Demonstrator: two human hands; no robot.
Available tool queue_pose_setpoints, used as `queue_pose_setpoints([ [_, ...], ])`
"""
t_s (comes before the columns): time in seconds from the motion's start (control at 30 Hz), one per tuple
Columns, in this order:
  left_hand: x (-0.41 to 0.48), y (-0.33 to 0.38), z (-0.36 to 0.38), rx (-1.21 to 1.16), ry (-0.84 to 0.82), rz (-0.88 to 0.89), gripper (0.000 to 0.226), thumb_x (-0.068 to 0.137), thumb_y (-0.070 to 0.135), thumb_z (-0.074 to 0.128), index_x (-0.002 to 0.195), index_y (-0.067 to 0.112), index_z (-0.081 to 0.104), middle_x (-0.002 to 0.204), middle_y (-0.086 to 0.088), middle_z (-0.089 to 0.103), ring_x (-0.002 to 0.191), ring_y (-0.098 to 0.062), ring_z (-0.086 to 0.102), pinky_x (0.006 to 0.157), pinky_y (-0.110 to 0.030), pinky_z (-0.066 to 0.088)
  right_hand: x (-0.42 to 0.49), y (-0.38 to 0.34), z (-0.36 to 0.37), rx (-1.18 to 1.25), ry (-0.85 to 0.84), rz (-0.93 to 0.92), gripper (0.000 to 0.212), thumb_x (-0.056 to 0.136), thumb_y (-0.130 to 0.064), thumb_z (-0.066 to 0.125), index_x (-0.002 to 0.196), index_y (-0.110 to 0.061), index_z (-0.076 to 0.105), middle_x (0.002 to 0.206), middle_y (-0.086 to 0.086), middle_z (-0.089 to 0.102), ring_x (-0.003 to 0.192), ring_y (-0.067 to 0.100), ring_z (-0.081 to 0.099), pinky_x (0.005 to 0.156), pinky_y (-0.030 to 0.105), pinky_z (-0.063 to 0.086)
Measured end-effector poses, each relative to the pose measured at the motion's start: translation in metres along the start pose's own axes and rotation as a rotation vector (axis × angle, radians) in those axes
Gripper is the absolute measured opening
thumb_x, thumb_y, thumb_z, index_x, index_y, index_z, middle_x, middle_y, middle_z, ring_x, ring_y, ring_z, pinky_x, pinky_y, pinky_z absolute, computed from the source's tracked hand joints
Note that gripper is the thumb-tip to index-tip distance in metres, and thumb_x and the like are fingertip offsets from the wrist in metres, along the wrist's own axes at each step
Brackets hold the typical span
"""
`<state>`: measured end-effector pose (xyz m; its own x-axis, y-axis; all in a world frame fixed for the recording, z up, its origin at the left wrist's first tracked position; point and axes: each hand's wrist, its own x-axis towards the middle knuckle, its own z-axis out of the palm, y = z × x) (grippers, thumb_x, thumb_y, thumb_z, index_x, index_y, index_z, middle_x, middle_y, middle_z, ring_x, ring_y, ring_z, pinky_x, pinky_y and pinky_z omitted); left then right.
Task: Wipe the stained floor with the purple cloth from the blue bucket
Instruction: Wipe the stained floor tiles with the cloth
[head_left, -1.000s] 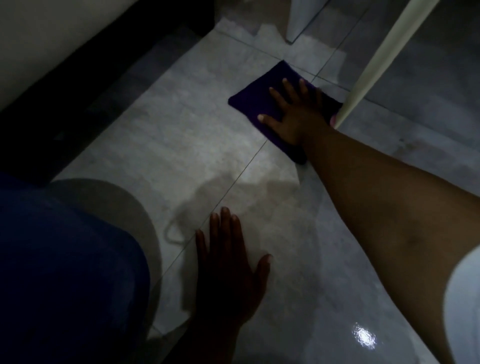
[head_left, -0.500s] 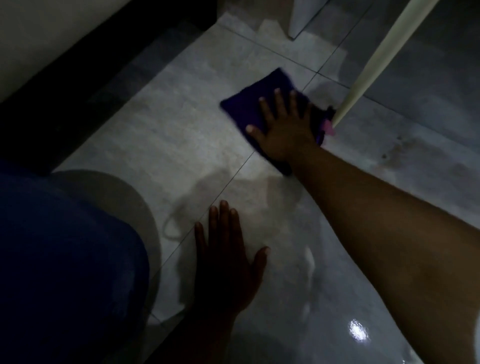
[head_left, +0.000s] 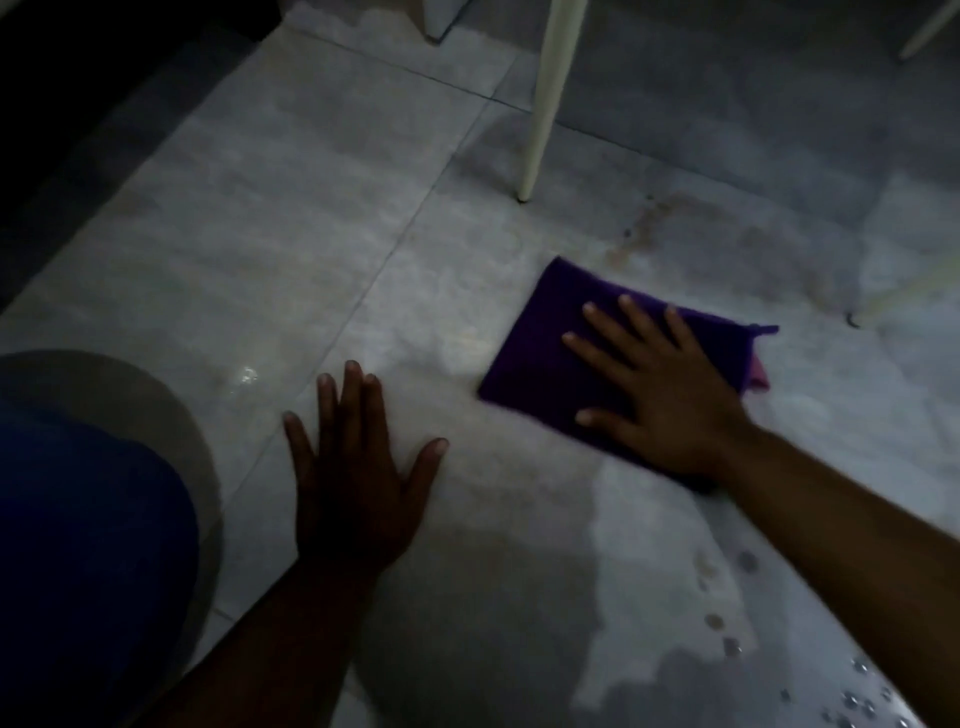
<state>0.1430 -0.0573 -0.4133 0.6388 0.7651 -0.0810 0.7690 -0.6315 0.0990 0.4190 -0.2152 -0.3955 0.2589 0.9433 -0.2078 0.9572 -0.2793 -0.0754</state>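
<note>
The folded purple cloth (head_left: 550, 358) lies flat on the grey tiled floor (head_left: 291, 249), right of centre. My right hand (head_left: 660, 395) presses down on it with the fingers spread; a pink edge shows at the cloth's right corner. My left hand (head_left: 353, 467) rests flat on the wet floor to the cloth's left, fingers apart, holding nothing. A brownish stain (head_left: 654, 223) marks the tile just beyond the cloth. The blue bucket (head_left: 88, 545) fills the lower left corner, its inside hidden in the dark.
A white furniture leg (head_left: 545, 98) stands on the floor beyond the cloth, and another pale leg (head_left: 904, 291) touches down at the right. A dark wall base (head_left: 78, 104) runs along the upper left. Water droplets (head_left: 857, 696) glint at the lower right.
My right hand has dragged the cloth toward me and to the right, away from the white leg. The view has shifted right. My left hand stays planted on the floor.
</note>
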Motion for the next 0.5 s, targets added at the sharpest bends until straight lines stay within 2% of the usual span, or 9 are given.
queue_pose_setpoints([
  [0.07,0.000,0.002,-0.002,0.026,-0.005,0.013,0.088,0.090,0.070,0.019,0.154,0.010,0.018,0.164,-0.012,0.015,0.152,-0.032,0.010,0.120,-0.061,0.007,-0.012,0.046,-0.005,-0.006,-0.019,0.156,0.086,0.084,-0.084,0.005,0.156,-0.038,0.010,0.168,0.000,0.012,0.155,0.030,0.005,0.121,0.061,0.007],
  [0.17,0.005,0.011,-0.010,0.024,0.002,-0.002,0.088,0.088,0.067,0.024,0.149,0.004,0.029,0.160,-0.019,0.024,0.149,-0.037,0.019,0.121,-0.060,0.010,0.001,0.102,-0.012,0.062,0.004,0.421,0.090,0.080,-0.086,0.002,0.158,-0.040,0.004,0.169,-0.001,0.000,0.155,0.029,-0.002,0.122,0.061,0.001],
  [0.23,0.017,0.027,-0.014,-0.007,0.014,0.036,0.086,0.087,0.065,0.027,0.147,0.004,0.031,0.160,-0.020,0.025,0.149,-0.036,0.019,0.121,-0.058,0.010,0.031,0.110,-0.018,0.123,0.001,0.540,0.088,0.082,-0.085,0.004,0.158,-0.041,-0.002,0.169,0.000,-0.008,0.154,0.033,-0.009,0.120,0.065,-0.003],
  [0.3,0.026,0.051,-0.014,-0.066,0.026,0.128,0.084,0.089,0.062,0.025,0.151,0.005,0.025,0.162,-0.017,0.019,0.151,-0.034,0.012,0.122,-0.055,0.009,0.063,0.091,-0.021,0.127,-0.012,0.575,0.086,0.084,-0.083,0.006,0.158,-0.040,-0.005,0.169,0.002,-0.012,0.153,0.039,-0.012,0.116,0.071,-0.004],
  [0.37,0.030,0.077,-0.007,-0.104,0.003,0.170,0.087,0.090,0.065,0.021,0.154,0.007,0.013,0.165,-0.014,0.010,0.153,-0.030,0.004,0.124,-0.052,0.007,0.084,0.060,-0.021,0.098,-0.004,0.471,0.083,0.086,-0.081,0.006,0.157,-0.041,-0.004,0.169,0.003,-0.011,0.152,0.042,-0.012,0.114,0.074,-0.004],
  [0.43,0.026,0.086,0.000,-0.094,-0.021,0.139,0.091,0.089,0.068,0.019,0.155,0.007,0.007,0.166,-0.013,0.003,0.153,-0.029,-0.001,0.124,-0.051,0.005,0.084,0.024,-0.015,0.032,0.005,0.219,0.081,0.086,-0.081,0.006,0.157,-0.044,-0.003,0.169,0.002,-0.009,0.152,0.040,-0.013,0.114,0.073,-0.006],
  [0.5,0.024,0.089,0.008,-0.065,0.003,0.125,0.094,0.089,0.071,0.022,0.155,0.005,0.009,0.165,-0.014,0.005,0.153,-0.029,0.001,0.124,-0.051,0.006,0.064,0.014,-0.004,-0.035,0.000,-0.044,0.077,0.088,-0.080,0.010,0.156,-0.045,0.000,0.169,0.000,-0.007,0.153,0.035,-0.012,0.117,0.069,-0.007],
])
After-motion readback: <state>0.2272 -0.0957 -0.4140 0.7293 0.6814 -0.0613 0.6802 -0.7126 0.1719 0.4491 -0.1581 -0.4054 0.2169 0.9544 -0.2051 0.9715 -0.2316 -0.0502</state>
